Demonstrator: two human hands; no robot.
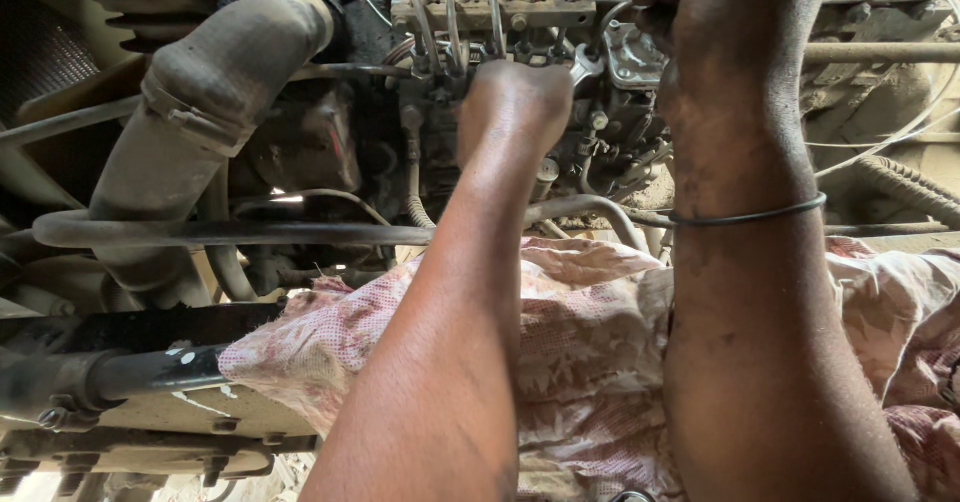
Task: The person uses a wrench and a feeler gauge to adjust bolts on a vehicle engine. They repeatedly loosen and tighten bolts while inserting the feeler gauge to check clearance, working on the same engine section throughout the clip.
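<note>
Nearest lies a patterned pink cloth [590, 362], draped under both forearms. Beyond it a thin curved pipe [230, 232] runs across, with a fat grey hose [200, 92] rising at the left. The left hand [515, 107] is pushed in against the pump [450, 92], its grip closed (on what I cannot tell, since the fingers are hidden behind the knuckles). A wrench [583, 65] shows just beside it, touching the fittings. The right hand [690, 12], farther up, is curled shut around something at the pump's top, unclear what. Judging by this, a fitting under the row of metal lines [460, 27] is being worked; the next move likely calls for a steady turn in little room.
</note>
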